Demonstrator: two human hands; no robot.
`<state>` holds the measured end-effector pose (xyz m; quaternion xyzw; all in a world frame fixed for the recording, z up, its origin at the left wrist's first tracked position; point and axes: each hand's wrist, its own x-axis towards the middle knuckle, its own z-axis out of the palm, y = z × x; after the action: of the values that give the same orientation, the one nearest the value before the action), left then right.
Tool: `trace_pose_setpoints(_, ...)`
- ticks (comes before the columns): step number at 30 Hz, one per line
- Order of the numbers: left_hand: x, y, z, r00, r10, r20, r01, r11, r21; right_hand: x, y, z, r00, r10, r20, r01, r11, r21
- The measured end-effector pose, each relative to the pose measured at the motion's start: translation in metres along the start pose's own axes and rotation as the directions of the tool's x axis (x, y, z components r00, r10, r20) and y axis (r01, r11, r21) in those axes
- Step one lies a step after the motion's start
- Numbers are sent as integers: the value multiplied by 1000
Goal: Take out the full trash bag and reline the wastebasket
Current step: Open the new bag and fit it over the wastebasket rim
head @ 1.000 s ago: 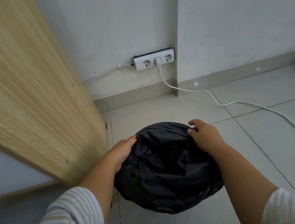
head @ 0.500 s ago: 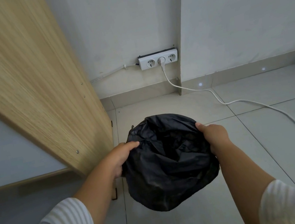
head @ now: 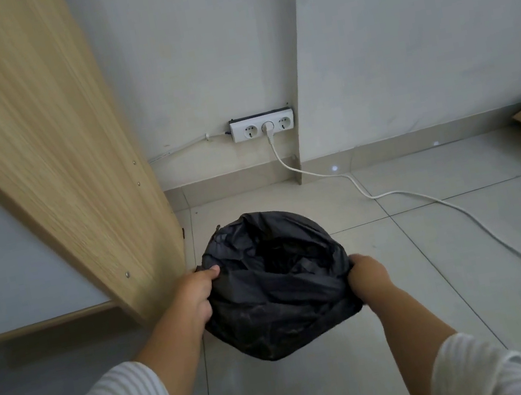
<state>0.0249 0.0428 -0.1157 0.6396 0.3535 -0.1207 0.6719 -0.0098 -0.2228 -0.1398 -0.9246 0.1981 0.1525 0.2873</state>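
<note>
At nine and three o'clock on the trash bag (head: 281, 301), left hand (head: 199, 295) and right hand (head: 368, 274) pinch its rim, seemingly to lift it.

No writing, label or number can be read anywhere; the power strip (head: 262, 126) seems unmarked, though small.

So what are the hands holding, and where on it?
Both grip the black trash bag by its rim, left hand at its left side, right hand at its right.
</note>
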Motion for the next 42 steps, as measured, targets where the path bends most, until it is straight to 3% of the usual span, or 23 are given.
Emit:
trace_pose_setpoints(1, 0, 0, 1, 1000, 16, -5, -16, 1000, -12, -3, -1, 1, 999, -23, 45, 30, 986, -165)
trace_pose_setpoints(3, -2, 0, 0, 1000, 27, -14, -27, 999, -46, -8, -5, 2, 995, -25, 92, 43, 978, -202)
trace_pose_setpoints(5, 1, -3, -4, 1000, 10, -15, -12, 994, -105, -13, -6, 0, 992, 39, 118, -66, 969, 238)
trace_pose_setpoints(7, -4, -4, -7, 999, -5, 32, 11, 985, -169, -15, -7, -1, 980, 109, 167, -193, 733, 652)
trace_pose_setpoints(9, -18, -5, -9, 995, -21, 97, 34, 990, -134, -14, -8, 0, 961, 98, 259, -270, 539, 798)
trace_pose_setpoints(12, -28, -8, -12, 980, -50, 191, 28, 993, 116, -9, -8, 6, 926, 27, 377, -347, 455, 820)
trace_pose_setpoints(15, -30, -5, -19, 956, -122, 266, 40, 955, 293, -10, -8, 5, 918, -9, 396, -352, 436, 828)
trace_pose_setpoints(19, -25, -5, -13, 948, -92, 305, 34, 981, 189, -6, -15, 3, 958, 136, 251, -285, 496, 820)
trace_pose_setpoints(22, -27, -3, -11, 946, -47, 322, 50, 999, -2, -5, -16, 6, 955, 238, 176, -281, 539, 794)
trace_pose_setpoints(24, -25, -6, -12, 950, -24, 311, 72, 987, -143, -9, -18, 8, 947, 208, 246, -307, 346, 886)
trace_pose_setpoints(26, -24, -10, -9, 962, -18, 273, 75, 977, -197, -13, -21, 7, 953, 83, 293, -304, 216, 928)
trace_pose_setpoints(29, -22, -18, 0, 985, -58, 161, 82, 985, -153, -19, -28, 7, 943, -74, 325, -295, 269, 917)
trace_pose_setpoints(33, -21, -24, 10, 998, -55, 36, 56, 998, -18, -22, -30, 12, 955, -30, 294, -253, 430, 866)
trace_pose_setpoints(35, -26, -24, 12, 995, -80, 62, 79, 997, 28, -19, -31, 14, 976, 23, 216, -195, 526, 828)
trace_pose_setpoints(38, -40, -25, 17, 961, -179, 211, 177, 984, 27, -17, -33, 16, 989, 97, 116, -151, 636, 756)
trace_pose_setpoints(40, -40, -26, 20, 964, -133, 230, 137, 991, -3, -17, -33, 17, 985, 102, 137, -170, 640, 749)
trace_pose_setpoints(42, -32, -29, 21, 982, -100, 158, 102, 995, -1, -18, -29, 18, 975, 73, 210, -214, 563, 798)
